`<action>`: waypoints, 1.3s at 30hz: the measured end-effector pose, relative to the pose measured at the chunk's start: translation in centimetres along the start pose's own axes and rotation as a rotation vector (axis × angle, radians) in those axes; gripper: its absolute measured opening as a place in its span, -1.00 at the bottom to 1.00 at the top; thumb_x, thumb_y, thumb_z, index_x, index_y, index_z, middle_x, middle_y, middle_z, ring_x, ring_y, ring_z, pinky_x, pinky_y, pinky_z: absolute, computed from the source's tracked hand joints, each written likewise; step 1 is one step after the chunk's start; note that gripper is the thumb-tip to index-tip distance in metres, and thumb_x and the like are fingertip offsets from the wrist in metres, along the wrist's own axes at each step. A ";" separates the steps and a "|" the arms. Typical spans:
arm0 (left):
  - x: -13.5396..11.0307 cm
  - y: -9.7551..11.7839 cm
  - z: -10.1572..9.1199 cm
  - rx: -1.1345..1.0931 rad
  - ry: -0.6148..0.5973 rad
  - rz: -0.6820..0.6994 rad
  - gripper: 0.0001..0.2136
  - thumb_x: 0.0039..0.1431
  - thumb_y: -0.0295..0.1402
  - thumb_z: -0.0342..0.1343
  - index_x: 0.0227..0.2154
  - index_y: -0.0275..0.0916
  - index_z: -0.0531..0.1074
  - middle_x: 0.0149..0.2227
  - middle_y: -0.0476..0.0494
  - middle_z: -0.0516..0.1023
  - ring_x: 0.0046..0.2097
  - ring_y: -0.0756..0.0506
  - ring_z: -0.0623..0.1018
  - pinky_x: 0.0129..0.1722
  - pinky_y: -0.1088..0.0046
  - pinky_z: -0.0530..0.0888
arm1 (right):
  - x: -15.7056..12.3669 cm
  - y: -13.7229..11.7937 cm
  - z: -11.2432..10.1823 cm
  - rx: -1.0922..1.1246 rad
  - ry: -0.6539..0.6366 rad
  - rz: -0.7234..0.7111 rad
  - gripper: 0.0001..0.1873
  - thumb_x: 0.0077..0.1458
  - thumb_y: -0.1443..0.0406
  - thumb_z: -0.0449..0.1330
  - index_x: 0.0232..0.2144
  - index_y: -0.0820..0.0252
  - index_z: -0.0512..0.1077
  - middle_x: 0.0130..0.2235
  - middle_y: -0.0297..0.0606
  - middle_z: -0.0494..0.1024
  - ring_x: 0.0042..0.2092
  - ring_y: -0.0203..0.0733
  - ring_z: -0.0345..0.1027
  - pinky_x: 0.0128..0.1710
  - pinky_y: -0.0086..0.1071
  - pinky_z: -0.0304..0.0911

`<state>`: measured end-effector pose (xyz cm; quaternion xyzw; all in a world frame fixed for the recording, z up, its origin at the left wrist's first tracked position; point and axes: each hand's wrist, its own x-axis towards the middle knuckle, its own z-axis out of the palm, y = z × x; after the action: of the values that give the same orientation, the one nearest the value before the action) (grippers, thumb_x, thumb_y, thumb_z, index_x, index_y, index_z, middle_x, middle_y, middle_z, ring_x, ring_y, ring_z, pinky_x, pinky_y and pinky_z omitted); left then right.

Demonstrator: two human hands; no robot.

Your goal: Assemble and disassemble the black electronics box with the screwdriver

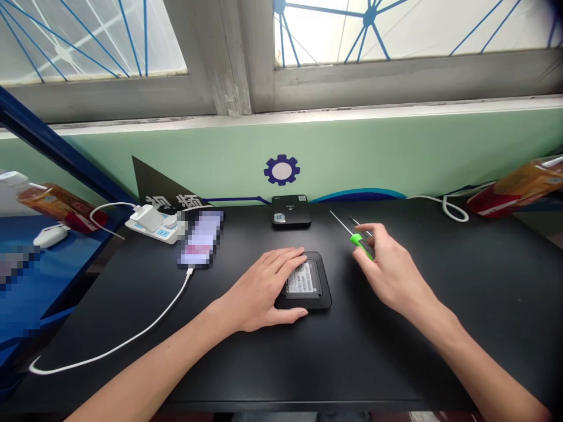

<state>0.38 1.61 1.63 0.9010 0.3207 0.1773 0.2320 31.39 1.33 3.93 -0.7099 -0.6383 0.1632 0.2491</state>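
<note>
In the head view, the left hand (268,284) lies open across the black box (324,288) on the tabletop (334,363); the box looks unopened. The right hand (389,266) grips a green screwdriver (357,239), its shaft well clear of the box.

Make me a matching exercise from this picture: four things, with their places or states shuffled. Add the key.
Things:
1. nearer black box
2. green-handled screwdriver
3. farther black box
4. phone

Places or states:
A. below the gear emblem
B. joined to a white plug
C. partly under the left hand
D. in the right hand

Pairs: 1-C, 2-D, 3-A, 4-B
</note>
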 end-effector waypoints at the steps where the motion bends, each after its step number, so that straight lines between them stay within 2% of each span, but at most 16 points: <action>1: 0.0 0.0 0.0 -0.038 0.017 -0.034 0.01 0.33 -0.03 0.50 0.65 -0.07 0.04 0.63 -0.39 0.26 0.61 -0.46 0.31 0.58 -0.17 0.34 | -0.3 0.1 0.4 -0.034 -0.021 -0.008 -0.61 0.47 0.20 0.13 0.26 0.11 0.38 0.00 -0.04 0.63 -0.10 0.14 0.57 -0.06 -0.05 0.40; 4: -0.1 0.1 0.1 -0.129 0.063 -0.121 0.17 0.20 -0.03 0.60 0.67 0.00 -0.03 0.60 -0.40 0.27 0.57 -0.50 0.35 0.53 -0.24 0.39 | -0.7 -0.1 1.1 -0.148 -0.053 -0.027 -0.66 0.52 0.20 0.05 0.25 0.08 0.35 0.11 0.00 0.58 -0.04 0.18 0.57 -0.07 -0.06 0.39; 7: 0.0 0.1 0.1 -0.154 0.056 -0.127 0.16 0.19 -0.03 0.61 0.67 0.03 -0.01 0.58 -0.40 0.29 0.54 -0.52 0.36 0.49 -0.29 0.39 | -0.7 -0.1 1.4 -0.230 -0.076 -0.058 -0.70 0.56 0.21 0.01 0.21 0.10 0.35 0.12 0.03 0.54 -0.02 0.22 0.57 -0.13 -0.09 0.37; 12: 0.1 0.4 0.2 -0.140 0.094 -0.106 0.18 0.15 -0.12 0.64 0.65 0.06 -0.02 0.53 -0.34 0.36 0.47 -0.45 0.41 0.46 -0.20 0.42 | -0.6 0.7 2.3 -0.288 -0.072 -0.145 -0.74 0.57 0.25 0.04 0.19 0.14 0.36 0.08 0.01 0.49 -0.12 0.15 0.56 -0.25 -0.15 0.33; 16: 0.2 0.7 0.2 -0.096 0.147 -0.033 0.20 0.14 -0.21 0.65 0.65 0.07 -0.04 0.52 -0.34 0.37 0.48 -0.45 0.38 0.47 -0.19 0.37 | -1.0 0.8 2.9 -0.405 0.024 -0.223 -0.75 0.55 0.27 0.09 0.17 0.20 0.41 0.00 0.02 0.48 -0.10 0.20 0.54 -0.27 -0.14 0.34; 20: 0.1 0.8 0.1 -0.087 0.160 -0.008 0.22 0.13 -0.23 0.66 0.66 0.08 -0.06 0.50 -0.35 0.39 0.47 -0.46 0.39 0.46 -0.20 0.37 | -0.9 -0.2 2.3 -0.496 0.201 -0.319 -0.71 0.53 0.26 0.13 0.15 0.30 0.49 0.00 0.14 0.49 -0.01 0.32 0.49 -0.07 0.01 0.41; 22: 0.1 0.7 0.1 -0.072 0.159 0.017 0.21 0.14 -0.24 0.65 0.66 0.07 -0.06 0.51 -0.35 0.39 0.49 -0.46 0.38 0.47 -0.19 0.37 | -0.3 -1.3 1.6 -0.427 0.226 -0.393 -0.70 0.53 0.27 0.12 0.14 0.30 0.51 0.01 0.14 0.52 0.03 0.33 0.48 0.02 0.06 0.41; 23: 0.1 0.7 0.0 -0.063 0.164 0.033 0.20 0.15 -0.25 0.65 0.66 0.07 -0.06 0.51 -0.35 0.38 0.49 -0.46 0.38 0.48 -0.18 0.36 | 0.0 -1.9 1.3 -0.339 0.185 -0.440 -0.72 0.54 0.27 0.11 0.11 0.27 0.53 0.00 0.10 0.54 0.04 0.30 0.49 0.05 0.07 0.40; 25: 0.1 0.5 -0.1 -0.052 0.183 0.059 0.18 0.16 -0.26 0.64 0.65 0.06 -0.04 0.51 -0.35 0.38 0.50 -0.45 0.37 0.49 -0.17 0.36 | 0.9 -3.2 0.9 -0.036 -0.021 -0.491 -0.77 0.58 0.24 0.11 0.04 0.17 0.54 0.02 -0.02 0.60 0.02 0.16 0.53 0.07 -0.02 0.42; 28: 0.2 0.3 -0.2 -0.074 0.213 0.052 0.20 0.13 -0.28 0.65 0.65 0.10 -0.03 0.51 -0.31 0.38 0.50 -0.44 0.37 0.49 -0.18 0.39 | 2.0 -4.6 1.1 0.354 -0.386 -0.397 -0.67 0.64 0.07 0.08 -0.03 0.06 0.58 0.01 -0.16 0.69 0.01 0.06 0.57 0.00 -0.12 0.42; 30: 0.3 0.2 -0.3 -0.115 0.214 0.029 0.22 0.10 -0.31 0.66 0.66 0.13 -0.02 0.52 -0.28 0.37 0.50 -0.43 0.36 0.50 -0.18 0.41 | 2.3 -4.9 1.9 0.512 -0.518 -0.327 -0.63 0.64 0.00 0.09 0.02 0.04 0.59 0.05 -0.19 0.71 0.07 0.08 0.57 0.06 -0.11 0.41; 36: 0.2 0.0 0.3 -0.187 0.176 -0.061 0.24 0.09 -0.28 0.66 0.67 0.16 -0.06 0.56 -0.28 0.28 0.54 -0.45 0.30 0.51 -0.25 0.44 | 2.3 -3.4 4.2 0.753 -0.615 -0.223 -0.59 0.58 -0.04 0.20 0.19 0.05 0.60 0.16 -0.16 0.68 0.18 0.14 0.54 0.14 -0.11 0.43; 39: 0.0 0.0 0.8 -0.210 0.180 -0.107 0.32 0.11 -0.25 0.65 0.69 0.16 -0.21 0.57 -0.33 0.24 0.55 -0.48 0.31 0.50 -0.29 0.44 | 2.3 -2.9 4.2 0.749 -0.659 -0.167 -0.54 0.57 -0.09 0.19 0.20 0.04 0.58 0.15 -0.17 0.66 0.14 0.12 0.53 0.10 -0.12 0.42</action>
<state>0.79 1.34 0.99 0.8338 0.3675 0.2772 0.3047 27.03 4.40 2.34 -0.4291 -0.6353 0.5759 0.2838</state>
